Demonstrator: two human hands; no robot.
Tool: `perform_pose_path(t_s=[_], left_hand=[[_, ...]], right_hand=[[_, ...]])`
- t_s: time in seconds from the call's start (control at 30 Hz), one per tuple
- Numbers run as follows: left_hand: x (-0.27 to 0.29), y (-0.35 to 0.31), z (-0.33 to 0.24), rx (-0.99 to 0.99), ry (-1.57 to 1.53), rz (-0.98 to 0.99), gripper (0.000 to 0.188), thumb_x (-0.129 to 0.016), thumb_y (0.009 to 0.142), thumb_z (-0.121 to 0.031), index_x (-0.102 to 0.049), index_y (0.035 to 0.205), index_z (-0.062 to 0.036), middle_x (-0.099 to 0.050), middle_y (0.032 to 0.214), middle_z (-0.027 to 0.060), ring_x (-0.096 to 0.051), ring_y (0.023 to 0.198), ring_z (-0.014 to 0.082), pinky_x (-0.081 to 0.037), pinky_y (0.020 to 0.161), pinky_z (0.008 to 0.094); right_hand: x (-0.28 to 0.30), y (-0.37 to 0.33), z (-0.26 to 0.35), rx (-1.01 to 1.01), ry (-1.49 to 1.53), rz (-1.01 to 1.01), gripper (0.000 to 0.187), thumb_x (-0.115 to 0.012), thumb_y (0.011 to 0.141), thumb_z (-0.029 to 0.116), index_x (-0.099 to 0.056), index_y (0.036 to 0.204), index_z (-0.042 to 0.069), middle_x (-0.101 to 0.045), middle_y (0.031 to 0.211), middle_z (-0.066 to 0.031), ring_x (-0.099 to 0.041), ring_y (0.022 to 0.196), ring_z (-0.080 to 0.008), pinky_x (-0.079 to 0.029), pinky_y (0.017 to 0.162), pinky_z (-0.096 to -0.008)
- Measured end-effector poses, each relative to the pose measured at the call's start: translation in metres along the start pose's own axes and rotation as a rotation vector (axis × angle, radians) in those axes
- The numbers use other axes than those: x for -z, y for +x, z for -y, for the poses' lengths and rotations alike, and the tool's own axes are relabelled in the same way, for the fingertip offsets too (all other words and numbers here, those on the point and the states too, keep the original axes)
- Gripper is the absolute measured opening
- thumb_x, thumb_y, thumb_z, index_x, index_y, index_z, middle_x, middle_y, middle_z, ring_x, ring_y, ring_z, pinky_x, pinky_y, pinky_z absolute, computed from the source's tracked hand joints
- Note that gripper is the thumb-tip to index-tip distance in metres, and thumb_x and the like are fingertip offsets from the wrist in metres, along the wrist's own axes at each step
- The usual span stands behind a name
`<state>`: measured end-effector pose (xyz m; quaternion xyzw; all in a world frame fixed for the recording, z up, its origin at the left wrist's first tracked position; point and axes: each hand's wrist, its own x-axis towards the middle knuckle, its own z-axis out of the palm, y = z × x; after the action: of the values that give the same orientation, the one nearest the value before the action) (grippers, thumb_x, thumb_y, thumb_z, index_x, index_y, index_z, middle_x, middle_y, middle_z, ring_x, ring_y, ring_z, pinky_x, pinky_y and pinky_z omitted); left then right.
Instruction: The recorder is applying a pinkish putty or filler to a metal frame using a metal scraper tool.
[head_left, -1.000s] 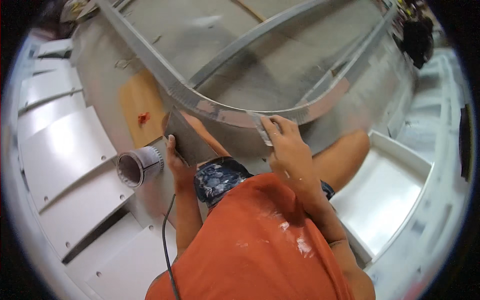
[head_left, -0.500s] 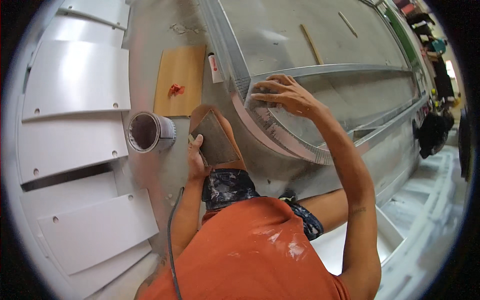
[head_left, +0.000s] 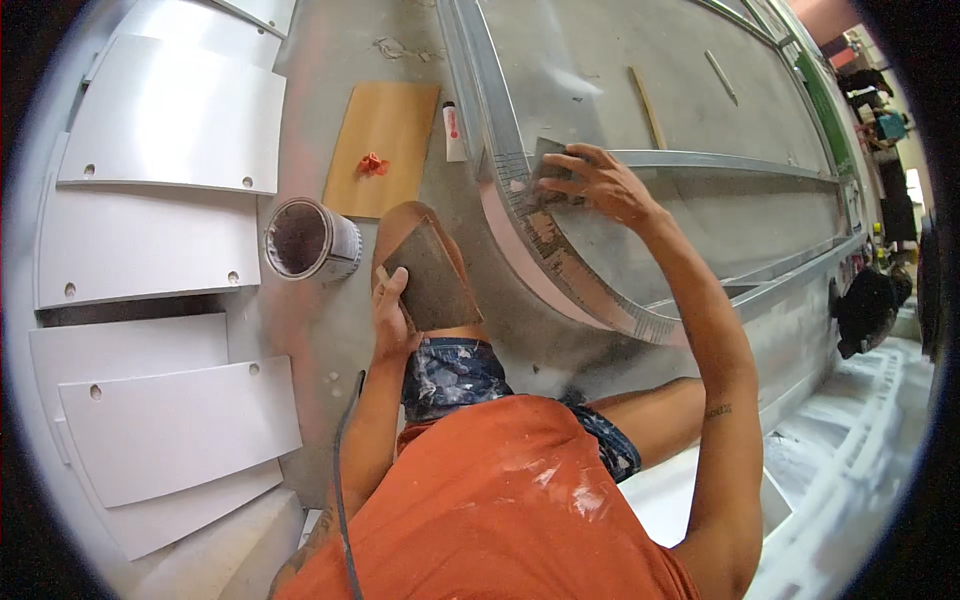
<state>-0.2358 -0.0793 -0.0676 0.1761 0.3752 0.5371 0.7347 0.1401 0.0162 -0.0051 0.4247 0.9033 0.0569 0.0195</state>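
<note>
I've got the curved metal frame (head_left: 545, 235) ahead & a bit R of ctr, its bend nearest the body, w/ pink and dark patches along its top. My R hand (head_left: 612, 190) is over the bend's L part, fingers spread but gripping a thin grey sheet (head_left: 549, 148); can't tell if the sheet touches the frame, since the fingers partly hide it. My L hand (head_left: 392, 305) clasps a dark flat plate (head_left: 435, 280) by its edge, thumb on top, above the L leg. Just L of that leg: an open can (head_left: 337, 250), insides smeared dark. Beyond it, a tan board (head_left: 400, 115) w/ a red lump (head_left: 373, 164) on it; a white tube (head_left: 454, 138) w/ dark cap sits just R. Far L, overlapping white panels (head_left: 170, 120) w/ small holes. Past the metal crossbar (head_left: 735, 164): a wooden strip (head_left: 647, 105) & a thin pale rod (head_left: 720, 76).
</note>
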Motion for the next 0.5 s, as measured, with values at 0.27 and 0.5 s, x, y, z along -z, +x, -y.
perform_pose_path(t_s=[0.27,0.5], left_hand=[[-0.001,-0.001,0.001,-0.013,-0.087,0.055,0.040,-0.054,0.095,-0.025,-0.051,0.126,0.0008,-0.062,0.119,0.0150,-0.062,0.107,0.0278,-0.050,0.095,0.0428],[-0.007,0.007,0.000,0.035,-0.093,0.022,0.041,-0.054,0.095,-0.025,-0.050,0.128,0.0001,-0.062,0.121,0.0138,-0.061,0.109,0.0275,-0.049,0.097,0.0423]], right_hand=[[0.035,0.007,0.006,-0.054,0.201,-0.128,0.064,-0.060,0.075,-0.002,-0.062,0.126,0.036,-0.046,0.146,0.0072,-0.039,0.134,-0.0241,-0.029,0.116,-0.0406],[0.001,0.008,0.023,-0.098,0.108,-0.079,0.066,-0.060,0.078,0.004,-0.054,0.132,0.041,-0.046,0.145,0.0079,-0.039,0.134,-0.0240,-0.031,0.114,-0.0413]])
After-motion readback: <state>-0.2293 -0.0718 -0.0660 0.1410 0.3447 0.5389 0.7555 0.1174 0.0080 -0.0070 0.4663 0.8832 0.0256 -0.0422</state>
